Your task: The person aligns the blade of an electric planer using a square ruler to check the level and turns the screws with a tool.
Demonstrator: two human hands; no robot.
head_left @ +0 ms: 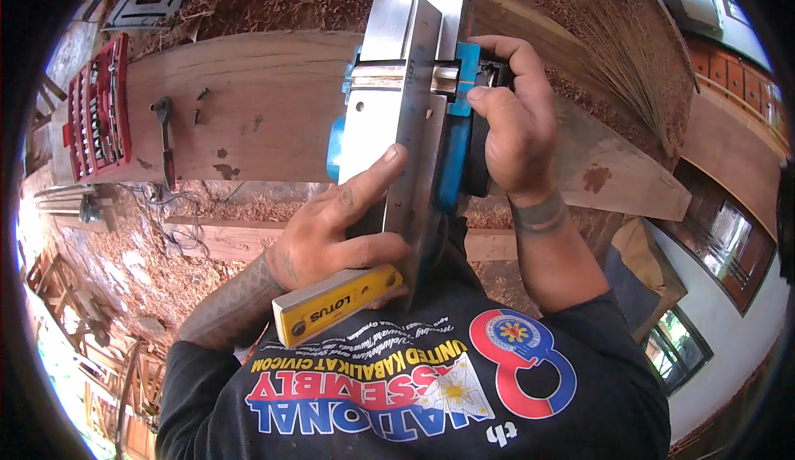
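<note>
Planer: electric planer [368, 133] is upper center, flipped sole-up, cutter drum [377, 76] showing in its slot.
Square: LOTUS try square [411, 116], blade running lengthwise over the sole and across the slot, yellow stock [339, 304] down by the shirt [373, 394].
Left grip: left hand [331, 232] is closed around the square, index finger along the blade.
Right grip: right hand [522, 129] is clamped on the planer's side, thumb on the blue housing.
How far along: planer's upturned and the square's in place over it, so I'd call this mid-check, not wrapped up. Can't tell if the sole and drum line up.
Loose bits: ratchet [168, 158] and a couple of small metal parts [197, 117], bolts maybe, sit off the tool on the tabletop [273, 120], left of center. No clue if they belong to the planer.
Far left: red socket case [101, 108], open.
</note>
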